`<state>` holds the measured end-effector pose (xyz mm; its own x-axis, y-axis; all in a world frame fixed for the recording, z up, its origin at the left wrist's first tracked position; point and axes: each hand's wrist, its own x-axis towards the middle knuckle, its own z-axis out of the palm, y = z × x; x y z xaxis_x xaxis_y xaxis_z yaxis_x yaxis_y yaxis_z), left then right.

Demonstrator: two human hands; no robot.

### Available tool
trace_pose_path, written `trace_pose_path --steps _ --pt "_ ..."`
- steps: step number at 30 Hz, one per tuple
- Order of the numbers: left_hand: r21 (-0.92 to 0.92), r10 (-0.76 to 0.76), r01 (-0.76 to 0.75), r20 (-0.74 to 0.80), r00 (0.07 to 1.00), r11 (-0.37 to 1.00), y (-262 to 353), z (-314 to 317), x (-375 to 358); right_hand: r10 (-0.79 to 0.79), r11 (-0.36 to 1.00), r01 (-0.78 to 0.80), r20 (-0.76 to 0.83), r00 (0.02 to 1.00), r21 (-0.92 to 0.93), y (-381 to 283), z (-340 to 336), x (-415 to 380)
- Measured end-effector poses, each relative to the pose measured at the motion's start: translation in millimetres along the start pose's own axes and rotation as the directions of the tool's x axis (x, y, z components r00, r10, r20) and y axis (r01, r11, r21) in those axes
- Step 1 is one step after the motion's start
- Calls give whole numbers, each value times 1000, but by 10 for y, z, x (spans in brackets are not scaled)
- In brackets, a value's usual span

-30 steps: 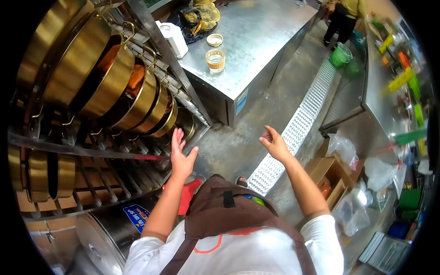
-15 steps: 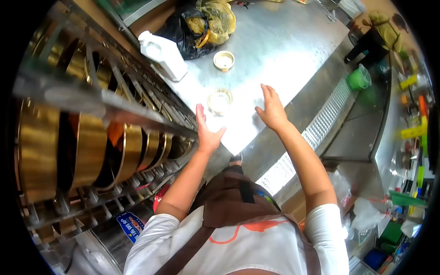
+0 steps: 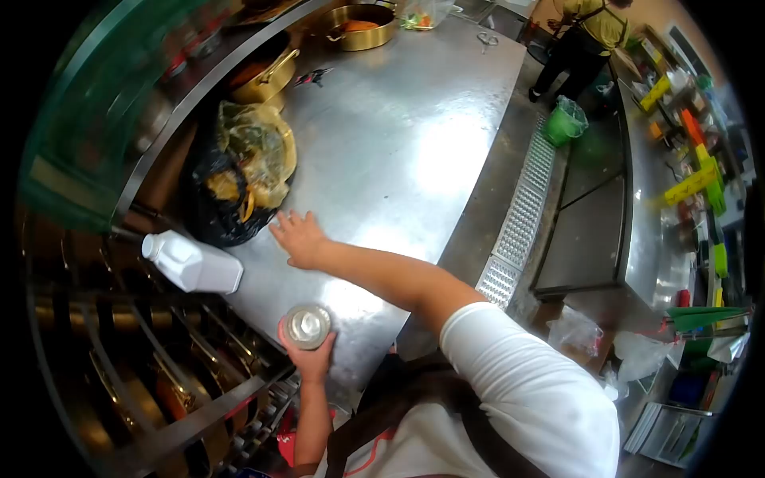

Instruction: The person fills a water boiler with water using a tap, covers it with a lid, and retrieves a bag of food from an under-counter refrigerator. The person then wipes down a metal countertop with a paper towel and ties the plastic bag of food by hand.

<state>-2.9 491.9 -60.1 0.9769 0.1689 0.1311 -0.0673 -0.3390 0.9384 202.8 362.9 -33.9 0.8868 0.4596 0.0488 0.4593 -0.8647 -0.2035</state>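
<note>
My left hand [image 3: 309, 357] is wrapped round a small round container [image 3: 307, 327] with a pale rim and whitish inside, at the near end of the steel table. My right hand [image 3: 300, 240] is stretched across the table, fingers spread and nothing in them. Its fingertips are close to the lower right edge of a black plastic bag [image 3: 209, 209]. Inside that bag's opening is a crumpled, yellowish clear bag [image 3: 267, 147]. A white plastic jug [image 3: 191, 263] lies to the left of both hands, its neck pointing left.
Gold-coloured pots [image 3: 360, 28] stand at the far end of the steel table [image 3: 374, 151], near scissors [image 3: 487, 40]. A rack of gold-coloured pots [image 3: 119, 374] runs along the left. Right of the table are a floor grate [image 3: 522, 199], a green bin [image 3: 564, 123] and a person [image 3: 586, 40].
My left hand has closed round a round container. My right hand has reached left toward the black bag. Two round containers stood apart before; one shows now. The view has shifted.
</note>
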Motion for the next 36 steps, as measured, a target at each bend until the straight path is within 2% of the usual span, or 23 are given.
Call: trace_pose_path --steps 2,3,5,7,9,10,12,13,15,17,18,19,21,22,24,25,26,27,29,33,35,36 --pt "46 9 -5 -75 997 999 -19 90 -14 -3 999 2 -37 999 -43 126 57 -8" --pt "51 22 -18 -73 997 999 -21 142 -20 -26 999 26 8 1000 -21 185 15 -36" --pt "186 79 -57 -115 990 981 3 231 -42 -47 999 47 45 998 11 376 -112 -118" --pt "228 59 -26 -138 989 973 110 388 -64 -58 969 62 -24 998 241 680 -335 -445" --pt "320 51 21 -215 975 947 174 528 -77 -16 946 31 -48 999 324 1020 -497 -783" --pt "275 -21 86 -231 973 958 231 611 -76 31 919 -1 -70 997 395 1228 -574 -970" --pt "246 -34 100 -259 965 964 419 830 -46 92 901 -36 -110 990 433 1670 -616 -1380" --pt "225 -42 108 -280 959 968 482 954 -3 140 864 -109 -27 990 492 1884 -751 -1604" --pt "308 44 47 -282 958 950 455 1144 84 223 784 -258 131 966 565 2304 -927 -2040" --pt "273 39 44 -290 956 961 700 1453 190 288 630 -429 318 903 647 2692 -1184 -2454" --pt "263 50 30 -292 955 964 806 1618 256 311 606 -415 277 909 678 2925 -990 -2631" --pt "257 52 22 -278 959 966 917 1774 328 316 610 -409 266 911 679 3122 -1083 -2792" --pt "261 60 10 -258 964 965 1134 2042 476 363 157 -564 484 796 811 3407 -1306 -3102" --pt "310 79 -13 -203 976 951 1255 2199 585 363 152 -560 481 798 815 3570 -1273 -3229" --pt "357 102 -44 -146 984 933 1423 2544 823 359 -326 -416 518 776 849 3932 -1195 -3422" --pt "331 156 -114 -103 982 937 1462 2721 953 362 -328 -412 516 776 850 4114 -1199 -3511" --pt "301 209 -181 -61 976 936 1522 2909 1067 349 -456 -291 469 811 841 4284 -1238 -3587" --pt "301 210 -184 -55 976 936 1581 3100 1187 345 -575 -162 417 841 802 4455 -1256 -3635" --pt "219 264 -264 31 964 939 1757 3538 1495 362 -613 -106 397 843 783 4857 -1283 -3666" --pt "232 302 -321 114 947 918 2117 4467 2078 478 -574 -1 336 812 819 5610 -1395 -3714" --pt "81 382 -400 181 906 913 2264 4959 2396 524 -622 22 396 754 783 5969 -1563 -3727" --pt "69 374 -392 186 909 917 2325 5177 2518 553 -612 30 401 730 790 6128 -1633 -3746"
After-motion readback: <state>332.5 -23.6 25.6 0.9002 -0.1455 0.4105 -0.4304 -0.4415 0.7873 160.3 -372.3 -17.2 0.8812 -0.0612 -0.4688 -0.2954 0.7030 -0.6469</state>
